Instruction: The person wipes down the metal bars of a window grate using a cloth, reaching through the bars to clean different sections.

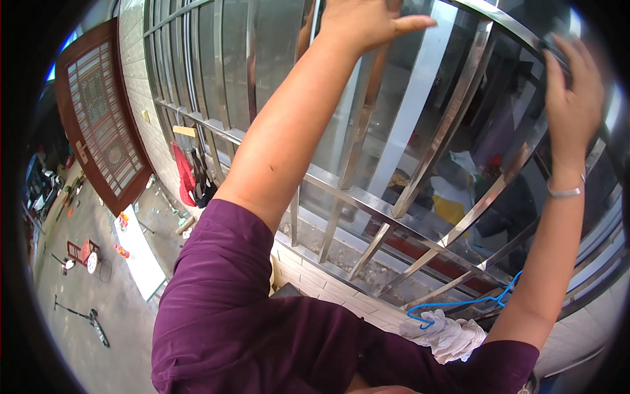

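My left hand is raised at the top edge, in front of the metal window bars. Its thumb sticks out to the right; the other fingers are mostly cut off by the frame, so any grip is hidden. Higher at the right, my right hand is blurred, with a silver bracelet at its wrist. A small dark object, too blurred to name, is between its thumb and fingers, close to the curved upper rail. Behind the bars is window glass.
A blue hanger and white cloth hang low on the bars. Red and black items hang farther left. A brown door stands open beyond a white table with bottles. A scooter lies on the concrete.
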Tool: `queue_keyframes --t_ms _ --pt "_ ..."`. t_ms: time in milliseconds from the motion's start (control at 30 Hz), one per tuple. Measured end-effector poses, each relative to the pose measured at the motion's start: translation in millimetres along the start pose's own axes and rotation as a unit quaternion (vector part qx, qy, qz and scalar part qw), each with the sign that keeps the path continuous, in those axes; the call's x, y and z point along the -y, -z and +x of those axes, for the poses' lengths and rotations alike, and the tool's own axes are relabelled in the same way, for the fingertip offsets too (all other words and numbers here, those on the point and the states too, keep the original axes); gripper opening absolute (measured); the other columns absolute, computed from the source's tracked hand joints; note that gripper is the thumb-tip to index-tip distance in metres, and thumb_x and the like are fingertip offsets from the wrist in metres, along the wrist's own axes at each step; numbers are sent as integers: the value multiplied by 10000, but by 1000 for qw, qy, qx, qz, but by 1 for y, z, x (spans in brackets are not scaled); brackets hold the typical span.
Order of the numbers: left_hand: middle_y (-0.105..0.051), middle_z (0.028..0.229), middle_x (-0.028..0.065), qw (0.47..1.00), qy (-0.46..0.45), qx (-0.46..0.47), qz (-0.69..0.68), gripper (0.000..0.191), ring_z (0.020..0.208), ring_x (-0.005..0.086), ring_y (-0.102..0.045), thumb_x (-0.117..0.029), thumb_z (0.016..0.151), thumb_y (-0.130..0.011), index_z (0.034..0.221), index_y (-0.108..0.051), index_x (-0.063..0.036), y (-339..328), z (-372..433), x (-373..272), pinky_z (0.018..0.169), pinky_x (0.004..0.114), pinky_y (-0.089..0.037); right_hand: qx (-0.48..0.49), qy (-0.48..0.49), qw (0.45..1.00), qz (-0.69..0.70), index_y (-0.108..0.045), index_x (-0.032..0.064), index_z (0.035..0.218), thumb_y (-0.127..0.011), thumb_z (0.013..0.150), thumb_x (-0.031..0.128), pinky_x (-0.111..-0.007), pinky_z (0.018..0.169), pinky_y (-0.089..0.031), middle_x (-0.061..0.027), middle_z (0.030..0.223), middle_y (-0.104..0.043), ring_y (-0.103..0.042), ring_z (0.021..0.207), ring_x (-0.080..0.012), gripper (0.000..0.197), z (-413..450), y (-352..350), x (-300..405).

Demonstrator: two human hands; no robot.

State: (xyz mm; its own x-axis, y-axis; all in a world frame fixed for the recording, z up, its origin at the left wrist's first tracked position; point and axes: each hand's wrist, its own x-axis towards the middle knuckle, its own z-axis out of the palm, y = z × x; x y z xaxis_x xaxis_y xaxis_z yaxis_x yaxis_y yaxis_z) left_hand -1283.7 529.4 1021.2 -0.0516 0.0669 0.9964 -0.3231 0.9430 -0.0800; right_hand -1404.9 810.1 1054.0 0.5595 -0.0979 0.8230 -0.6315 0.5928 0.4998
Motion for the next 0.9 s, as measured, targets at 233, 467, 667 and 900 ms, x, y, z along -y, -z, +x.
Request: queue_keyframes --t_ms 233,467,667,900 --pt "-428 1402 256 992 -14 -17 -126 1129 1351 426 -350 -620 597 -804 1434 -362 -3 21 3 -8 1124 498 -292 -18 -30 990 139 -610 17 1082 -645 749 -18 -423 974 -420 -173 1188 -590 -536 1104 -356 336 51 -55 91" --pt "-567 1250 241 984 -39 -126 -124 510 1209 414 -504 -246 807 -599 1247 -547 7 -1 7 10 1026 483 -392 -29 -45 940 336 -524 6 1272 -640 773 39 -440 1064 -381 -248 1247 -547 -500 1212 -404 513 42 -68 159" --pt "-590 1125 150 988 -26 -116 -97 420 1103 327 -536 -247 794 -609 1163 -594 -48 -1 4 17 945 440 -415 17 -26 885 464 -608 75 1198 -582 878 217 -388 950 -445 -147 1193 -616 -574 1114 -311 351 29 -37 200" --pt "-574 1164 141 987 -34 -133 -86 415 1134 334 -523 -190 765 -638 1159 -611 -64 3 9 12 978 451 -390 172 82 836 515 -727 76 988 -610 811 517 -559 1027 -335 -78 1021 -686 -577 1079 -279 490 23 8 311"
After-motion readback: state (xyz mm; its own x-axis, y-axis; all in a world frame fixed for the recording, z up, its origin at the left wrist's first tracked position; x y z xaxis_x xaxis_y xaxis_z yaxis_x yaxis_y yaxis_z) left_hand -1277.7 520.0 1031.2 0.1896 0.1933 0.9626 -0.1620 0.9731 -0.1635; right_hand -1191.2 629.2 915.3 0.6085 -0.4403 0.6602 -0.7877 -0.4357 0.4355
